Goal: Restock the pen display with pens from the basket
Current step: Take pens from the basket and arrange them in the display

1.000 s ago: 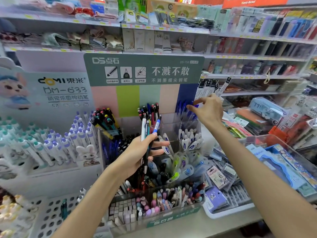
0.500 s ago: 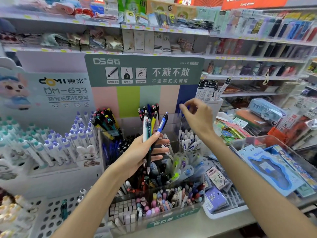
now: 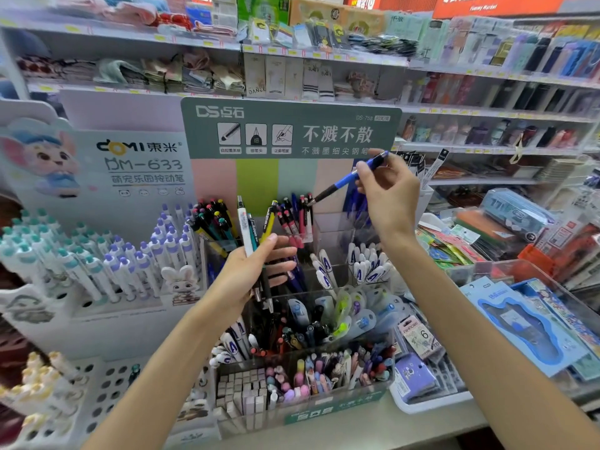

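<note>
Right hand (image 3: 388,196) pinches blue pen (image 3: 349,178), tilted, tip down-left over the back row of the pen display (image 3: 302,368). Left hand (image 3: 250,271) grips a bunch of pens (image 3: 251,232) upright before the middle compartments. Red-capped pens (image 3: 297,216) stand just below the blue tip. Basket not identifiable.

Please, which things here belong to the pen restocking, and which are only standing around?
Belonging to the job:
- blue pen with black tip, held by right hand
- bunch of white, teal and yellow pens in left hand
- clear plastic pen display

Only around:
- folded socks on shelf
- blue packaged case
</note>
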A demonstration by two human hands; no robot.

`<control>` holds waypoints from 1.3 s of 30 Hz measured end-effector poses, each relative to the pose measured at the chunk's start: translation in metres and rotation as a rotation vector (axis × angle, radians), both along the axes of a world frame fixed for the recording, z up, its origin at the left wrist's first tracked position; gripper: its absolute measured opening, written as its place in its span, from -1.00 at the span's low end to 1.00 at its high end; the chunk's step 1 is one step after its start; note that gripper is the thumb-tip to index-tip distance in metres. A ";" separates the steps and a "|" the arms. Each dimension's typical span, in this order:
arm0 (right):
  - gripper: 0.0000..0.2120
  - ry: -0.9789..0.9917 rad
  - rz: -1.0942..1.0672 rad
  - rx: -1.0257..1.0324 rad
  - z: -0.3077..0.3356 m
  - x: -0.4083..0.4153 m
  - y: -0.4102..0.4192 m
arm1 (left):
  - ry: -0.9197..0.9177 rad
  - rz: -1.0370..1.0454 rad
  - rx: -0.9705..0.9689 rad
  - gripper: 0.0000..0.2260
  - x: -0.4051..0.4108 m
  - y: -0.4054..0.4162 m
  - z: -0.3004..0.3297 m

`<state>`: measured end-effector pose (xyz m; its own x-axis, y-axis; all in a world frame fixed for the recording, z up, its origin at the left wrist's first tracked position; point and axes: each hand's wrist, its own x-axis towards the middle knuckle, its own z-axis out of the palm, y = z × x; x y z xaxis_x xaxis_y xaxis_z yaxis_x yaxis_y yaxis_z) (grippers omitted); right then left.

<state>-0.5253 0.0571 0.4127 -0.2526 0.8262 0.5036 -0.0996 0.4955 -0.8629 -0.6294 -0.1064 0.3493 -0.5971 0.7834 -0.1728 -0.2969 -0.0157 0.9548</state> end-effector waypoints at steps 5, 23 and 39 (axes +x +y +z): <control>-0.76 -0.247 -0.032 0.195 -0.013 -0.019 0.002 | 0.027 0.046 -0.045 -0.77 -0.008 -0.009 -0.002; -0.68 -0.737 0.106 0.125 -0.038 -0.034 0.019 | -0.002 -0.023 -0.092 -0.77 -0.007 -0.014 -0.006; -0.60 -0.668 0.091 0.158 -0.035 -0.022 0.009 | -0.060 -0.005 -0.030 -0.83 0.011 -0.005 0.005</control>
